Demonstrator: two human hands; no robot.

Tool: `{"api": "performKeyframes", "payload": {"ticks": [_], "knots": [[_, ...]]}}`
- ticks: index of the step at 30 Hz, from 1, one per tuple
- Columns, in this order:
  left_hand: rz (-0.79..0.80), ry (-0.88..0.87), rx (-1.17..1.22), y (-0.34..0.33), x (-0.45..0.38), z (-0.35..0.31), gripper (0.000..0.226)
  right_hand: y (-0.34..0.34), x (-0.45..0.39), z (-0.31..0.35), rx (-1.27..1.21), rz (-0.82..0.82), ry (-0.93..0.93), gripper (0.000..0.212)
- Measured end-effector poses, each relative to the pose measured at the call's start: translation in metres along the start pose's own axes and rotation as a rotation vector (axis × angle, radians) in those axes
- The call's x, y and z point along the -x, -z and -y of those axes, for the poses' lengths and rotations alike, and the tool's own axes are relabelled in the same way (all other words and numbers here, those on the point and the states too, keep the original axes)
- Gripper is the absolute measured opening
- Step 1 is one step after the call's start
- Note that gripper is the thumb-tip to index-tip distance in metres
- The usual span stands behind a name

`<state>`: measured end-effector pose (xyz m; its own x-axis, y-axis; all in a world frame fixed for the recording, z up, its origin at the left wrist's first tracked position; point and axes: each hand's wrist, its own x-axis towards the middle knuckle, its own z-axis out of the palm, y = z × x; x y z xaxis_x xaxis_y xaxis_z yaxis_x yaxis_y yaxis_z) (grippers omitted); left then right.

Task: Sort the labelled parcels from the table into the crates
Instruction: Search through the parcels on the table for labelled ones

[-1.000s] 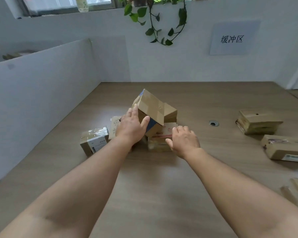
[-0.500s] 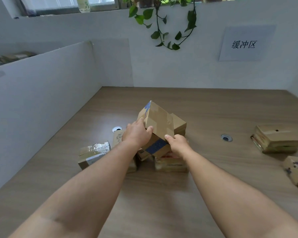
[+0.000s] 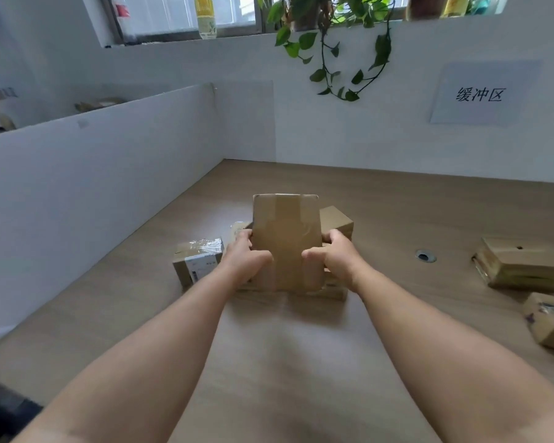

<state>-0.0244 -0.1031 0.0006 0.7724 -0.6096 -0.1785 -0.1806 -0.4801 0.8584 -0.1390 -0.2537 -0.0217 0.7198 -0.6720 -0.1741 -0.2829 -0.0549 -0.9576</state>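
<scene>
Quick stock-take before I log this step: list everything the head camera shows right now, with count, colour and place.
Held parcel: 1, brown cardboard with tape, lifted upright at table centre.
Parcels behind the held one: several, brown, partly hidden, exact count unclear.
Film-wrapped parcel: 1, brown with white label, left of the hands.
Parcels at right: 2, brown, near the table's right edge.
Table: 1, wood-grain brown.
Cable hole: 1, grey, right of centre.
Partition: 1, white, left side.
Wall sign: 1, white with black characters.
Hanging plant: 1, green, on the window ledge.
Bottle: 1, yellow, window ledge.
Left hand: grips the parcel's left edge.
Right hand: grips its right edge.
</scene>
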Motion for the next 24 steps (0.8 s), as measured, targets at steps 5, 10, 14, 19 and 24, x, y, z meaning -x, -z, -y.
{"api": "performKeyframes", "payload": {"ticks": [5,10,14,19,24], "knots": [[-0.126,0.142,0.316,0.001,0.045,0.015,0.079,-0.006,0.044,0.007,0.077,-0.022,0.047,0.059],[-0.086,0.267,0.251,0.011,0.083,0.023,0.091,-0.023,0.070,0.009,0.183,0.132,0.002,0.108],[-0.214,0.230,0.176,0.017,0.101,0.033,0.042,-0.034,0.075,0.008,0.324,0.098,0.064,0.061],[-0.166,0.189,0.231,0.032,0.127,0.045,0.074,-0.045,0.081,0.006,0.331,0.221,0.117,0.061],[-0.156,0.233,0.216,0.046,0.143,0.066,0.036,-0.065,0.099,0.004,0.358,0.420,0.112,0.056]]}}
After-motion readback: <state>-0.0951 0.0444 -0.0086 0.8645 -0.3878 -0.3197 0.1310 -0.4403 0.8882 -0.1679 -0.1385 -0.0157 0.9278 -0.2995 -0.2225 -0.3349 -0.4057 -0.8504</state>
